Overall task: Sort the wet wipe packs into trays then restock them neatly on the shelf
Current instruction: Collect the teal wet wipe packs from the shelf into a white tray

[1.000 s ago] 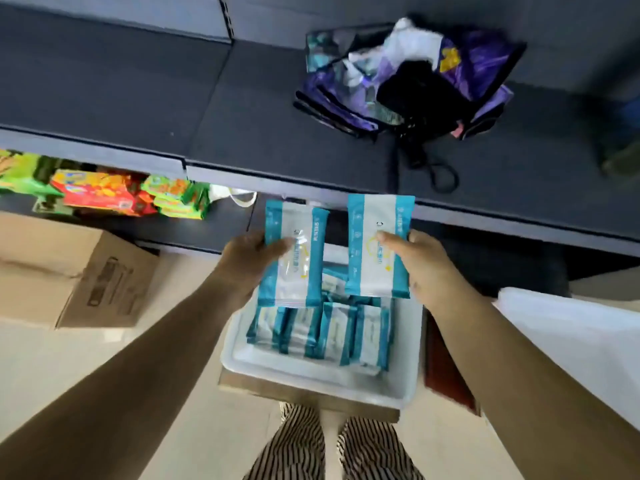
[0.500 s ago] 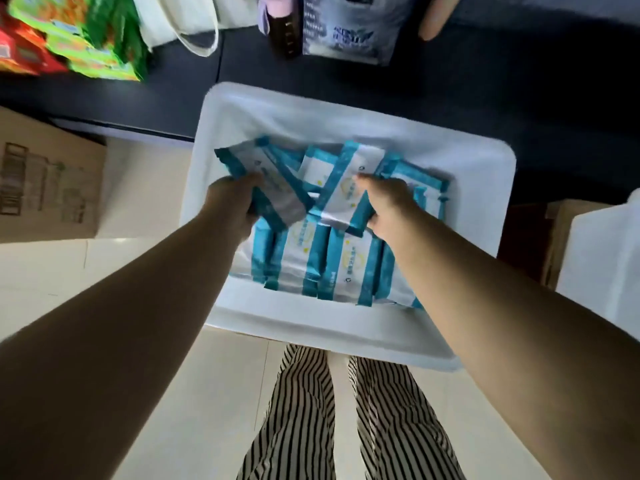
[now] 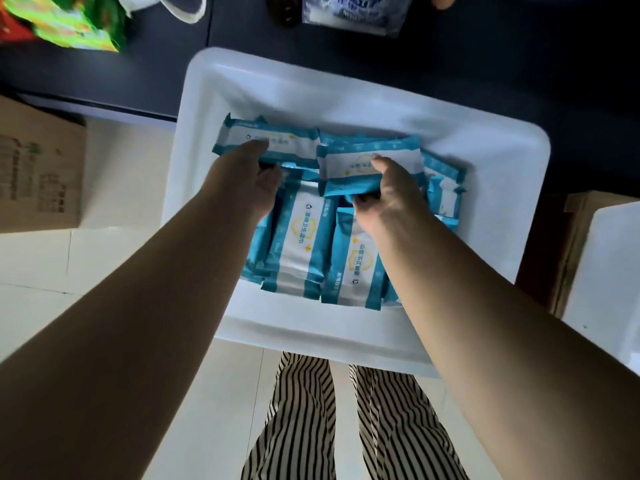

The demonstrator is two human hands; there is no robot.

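Note:
A white tray (image 3: 485, 157) sits in front of me and holds several teal and white wet wipe packs (image 3: 301, 244). My left hand (image 3: 246, 181) grips one pack (image 3: 273, 142) lying crosswise at the far left of the pile. My right hand (image 3: 391, 192) grips another crosswise pack (image 3: 367, 161), thumb on top and fingers curled under its near edge. Both packs are over the tray, just above the others. The dark shelf (image 3: 450, 64) runs behind the tray.
A brown cardboard box (image 3: 38, 174) stands on the floor at left. Green and red snack packs (image 3: 65, 22) and a blue-white bag (image 3: 353, 12) lie on the shelf. Another white tray (image 3: 609, 271) on a carton is at right. My striped trousers (image 3: 346, 427) are below.
A second ago I held two packs up near the upper shelf. My view has dropped to the tray, and both hands now hold packs low over the pile, turned crosswise.

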